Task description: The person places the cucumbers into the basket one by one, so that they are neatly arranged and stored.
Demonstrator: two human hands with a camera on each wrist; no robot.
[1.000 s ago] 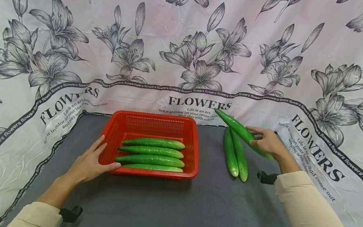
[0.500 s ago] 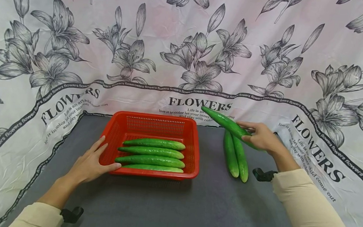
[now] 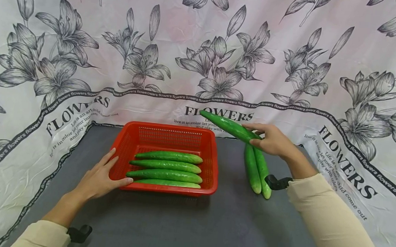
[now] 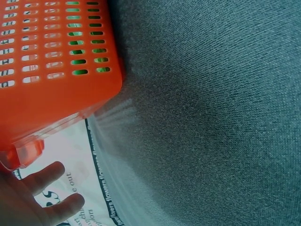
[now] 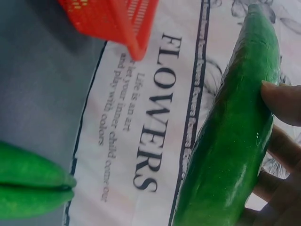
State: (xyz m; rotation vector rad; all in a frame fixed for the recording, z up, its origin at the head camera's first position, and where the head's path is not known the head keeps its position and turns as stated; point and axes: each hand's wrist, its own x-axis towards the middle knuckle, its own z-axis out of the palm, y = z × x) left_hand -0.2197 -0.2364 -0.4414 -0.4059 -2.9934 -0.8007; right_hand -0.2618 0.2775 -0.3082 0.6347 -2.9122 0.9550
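My right hand (image 3: pixel 272 141) pinches a long green cucumber (image 3: pixel 226 124) between thumb and fingers, raised above the table and tilted with its dark tip toward the upper left. In the right wrist view this cucumber (image 5: pixel 235 136) lies across the fingers. A red perforated basket (image 3: pixel 213 166) holds several cucumbers (image 3: pixel 166 175) lying side by side. At its left front corner my left hand (image 3: pixel 99 178) rests with spread fingers, the thumb on the front rim. The left wrist view has the basket's side (image 4: pixel 56 99) beside the fingers (image 4: pixel 66 207).
Two more cucumbers (image 3: pixel 252 169) lie close together on the grey table (image 3: pixel 184 226), right of the basket and partly below the held one. A white floral cloth (image 3: pixel 174 68) hangs behind and along both sides. Each wrist wears a black strap mount.
The right hand has carried its cucumber leftward and slightly up, from over the right side of the table toward the basket. The left hand and basket have hardly moved.
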